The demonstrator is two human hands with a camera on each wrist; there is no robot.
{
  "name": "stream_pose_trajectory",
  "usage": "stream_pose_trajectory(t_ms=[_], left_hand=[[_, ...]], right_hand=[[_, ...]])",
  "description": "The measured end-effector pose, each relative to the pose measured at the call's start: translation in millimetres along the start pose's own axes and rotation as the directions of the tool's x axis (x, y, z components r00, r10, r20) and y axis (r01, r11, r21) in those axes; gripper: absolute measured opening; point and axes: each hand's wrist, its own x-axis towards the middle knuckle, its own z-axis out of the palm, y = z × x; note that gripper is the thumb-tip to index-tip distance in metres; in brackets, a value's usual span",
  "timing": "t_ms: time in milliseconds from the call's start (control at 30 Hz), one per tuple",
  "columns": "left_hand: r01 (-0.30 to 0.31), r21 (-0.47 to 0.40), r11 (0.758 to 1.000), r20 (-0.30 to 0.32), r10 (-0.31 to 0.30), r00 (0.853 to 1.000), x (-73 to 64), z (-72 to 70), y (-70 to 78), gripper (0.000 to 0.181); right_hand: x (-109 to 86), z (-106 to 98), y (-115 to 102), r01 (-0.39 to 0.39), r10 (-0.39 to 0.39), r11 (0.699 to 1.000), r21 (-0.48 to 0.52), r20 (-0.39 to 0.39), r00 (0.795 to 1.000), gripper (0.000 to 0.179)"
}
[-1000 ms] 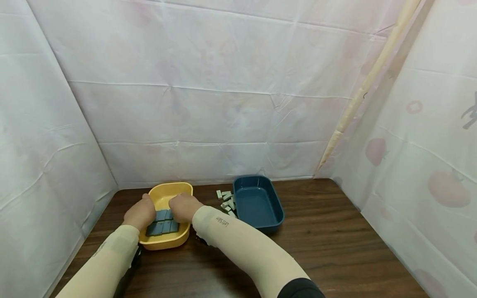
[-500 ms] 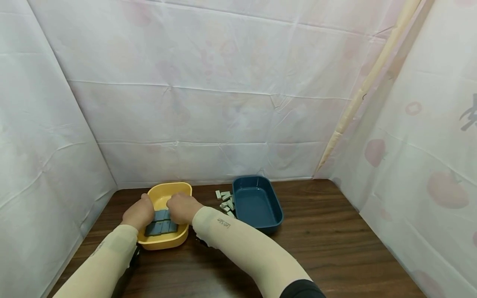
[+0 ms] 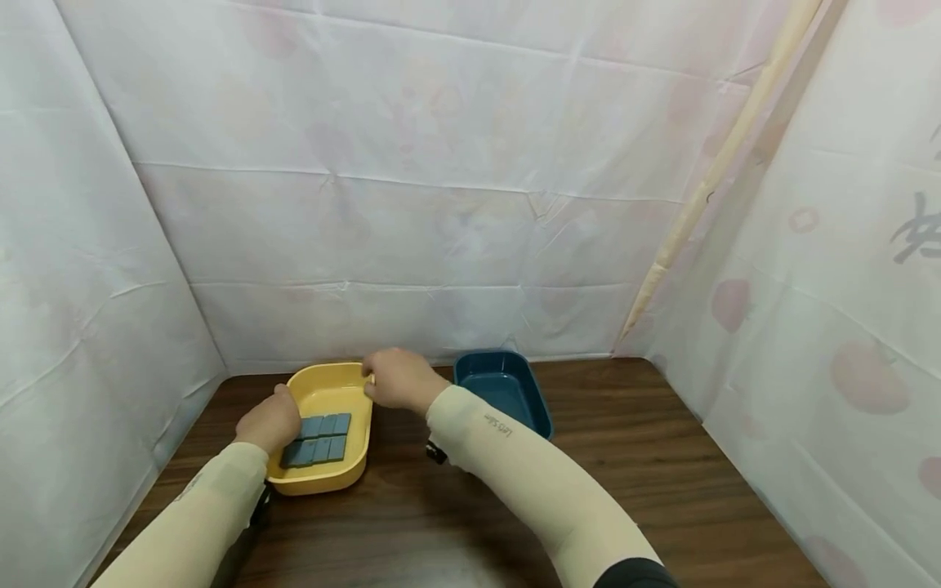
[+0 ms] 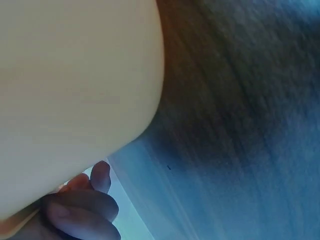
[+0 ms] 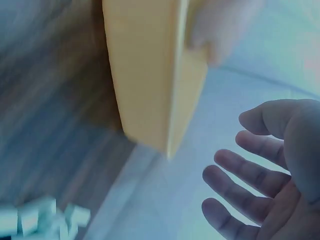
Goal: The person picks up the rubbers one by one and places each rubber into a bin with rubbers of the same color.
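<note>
A yellow tray (image 3: 359, 441) rests on the table at the left, its rim gripped on the left side by my left hand (image 3: 269, 420). In the left wrist view, the fingers (image 4: 85, 215) curl at the tray's edge. Inside lie several blue-grey rectangular tiles (image 3: 318, 451) in two neat rows. My right hand (image 3: 403, 380) is over the tray's far right corner in the head view. Its wrist view shows the fingers (image 5: 235, 190) relaxed, spread and holding nothing, apart from the yellow wall.
A dark blue tray (image 3: 515, 392) stands to the right, partly behind the right forearm. Small pale green blocks (image 5: 37, 220) lie on the table in the right wrist view; the right hand and arm hide them in the head view. White cloth walls (image 3: 412, 245) enclose the table.
My right hand has left the tiles and moved right and away, out of the yellow tray's middle. The left hand keeps its grip. The tiles show fully now.
</note>
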Motion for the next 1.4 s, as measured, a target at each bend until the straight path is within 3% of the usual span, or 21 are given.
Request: stream_pose_trajectory(t_ms=[300,400,500,633,767,1000,1200,1400], left_hand=[[0.004,-0.01,1.0,-0.009,-0.004,1.0,-1.0,-5.7,-2.0,0.048],[0.015,-0.015,1.0,-0.056,-0.016,0.998,-5.4,-14.3,2.8,0.042],[0.017,-0.023,1.0,-0.11,-0.019,0.994,-10.6,-23.4,11.5,0.047],[-0.041,-0.024,0.999,-0.168,0.037,0.985,-14.0,-34.0,26.9,0.051],[-0.123,-0.02,0.992,-0.199,0.117,0.973,-14.6,-44.1,50.5,0.04],[-0.218,0.005,0.976,-0.178,0.216,0.96,-18.9,-48.5,101.7,0.043],[-0.32,0.035,0.947,-0.156,0.321,0.934,-24.5,-38.2,147.2,0.045],[-0.354,0.07,0.932,-0.138,0.361,0.922,-27.3,-15.1,191.1,0.038]], right_hand=[[-25.3,-33.4,74.3,-0.15,0.156,0.975,0.163,-0.024,0.987,0.034],[-34.3,-42.1,102.1,-0.182,0.194,0.958,0.223,-0.032,0.981,0.035],[-44.7,-46.8,126.7,-0.206,0.227,0.947,0.248,-0.058,0.972,0.034],[-58.3,-47.1,155.1,-0.253,0.28,0.938,0.238,-0.087,0.956,0.033],[-71.4,-46.6,180.2,-0.306,0.337,0.915,0.264,-0.079,0.938,0.031],[-93.5,-43.9,213.2,-0.389,0.419,0.881,0.27,-0.065,0.905,0.029],[-105.8,-38.6,233.4,-0.427,0.454,0.868,0.255,-0.056,0.889,0.038],[-109.7,-22.2,244.9,-0.488,0.499,0.842,0.233,0.013,0.867,0.057]])
